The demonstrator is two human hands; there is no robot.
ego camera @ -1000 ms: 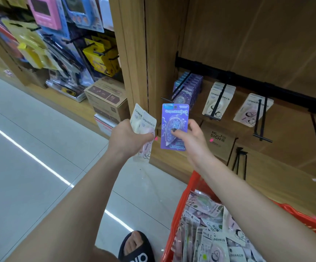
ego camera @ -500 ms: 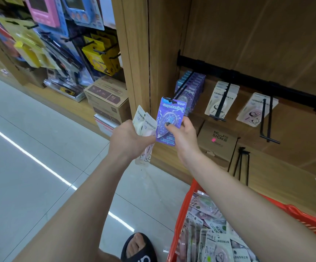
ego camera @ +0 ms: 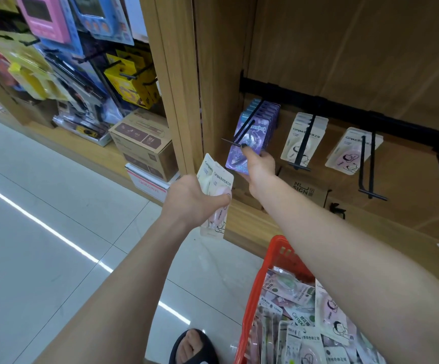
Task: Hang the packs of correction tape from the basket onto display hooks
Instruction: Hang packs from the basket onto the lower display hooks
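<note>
A purple correction tape pack (ego camera: 242, 151) is being held on the leftmost display hook (ego camera: 243, 130), pinched at its lower end by the right hand (ego camera: 259, 164). Behind it on that hook, more purple packs (ego camera: 269, 119) are hanging. Left of the hook, two white packs (ego camera: 217, 179) are being gripped by the left hand (ego camera: 192, 202). Below the hook, a red basket (ego camera: 255, 292) of packs is standing.

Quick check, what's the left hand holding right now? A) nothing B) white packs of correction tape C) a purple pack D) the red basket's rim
B: the left hand grips a few white packs away from the hooks, while the right hand holds the purple pack at the leftmost hook.
</note>
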